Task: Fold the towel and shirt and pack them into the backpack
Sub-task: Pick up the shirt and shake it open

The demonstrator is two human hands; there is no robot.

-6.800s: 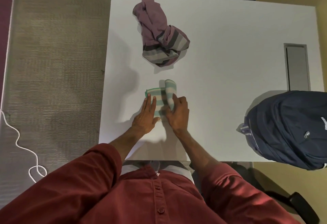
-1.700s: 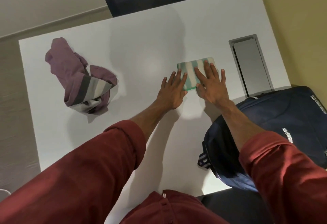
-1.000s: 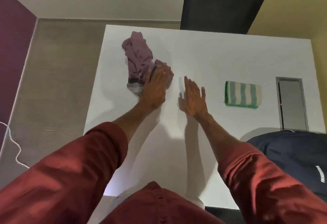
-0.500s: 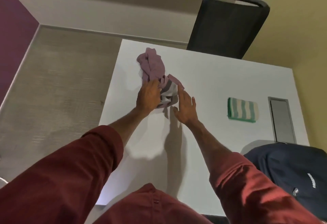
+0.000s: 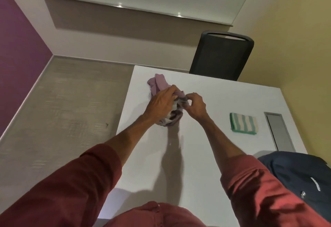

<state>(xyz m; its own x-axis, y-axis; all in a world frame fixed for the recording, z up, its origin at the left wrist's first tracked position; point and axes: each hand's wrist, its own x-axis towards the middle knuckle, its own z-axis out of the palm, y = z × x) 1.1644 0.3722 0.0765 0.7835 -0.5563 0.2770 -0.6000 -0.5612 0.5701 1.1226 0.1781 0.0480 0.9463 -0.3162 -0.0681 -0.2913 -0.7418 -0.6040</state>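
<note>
A crumpled purple shirt (image 5: pixel 158 83) with grey and white stripes lies near the far left corner of the white table (image 5: pixel 223 105). My left hand (image 5: pixel 162 102) grips the bundle from the left, its fingers curled over the cloth. My right hand (image 5: pixel 195 105) pinches the shirt's striped edge from the right. The green and white striped towel (image 5: pixel 243 123) lies folded flat on the table to the right, apart from both hands. The dark blue backpack (image 5: pixel 300 174) sits at the table's near right corner, partly cut off by the frame.
A grey rectangular cable hatch (image 5: pixel 278 131) is set into the table right of the towel. A black chair (image 5: pixel 222 56) stands behind the far edge. Carpeted floor (image 5: pixel 62 110) lies left of the table, and a yellow wall runs along the right.
Both hands left the folded towel on the right and went left to the shirt. The left hand closed over the bundle, and the right hand now pinches its striped edge.
</note>
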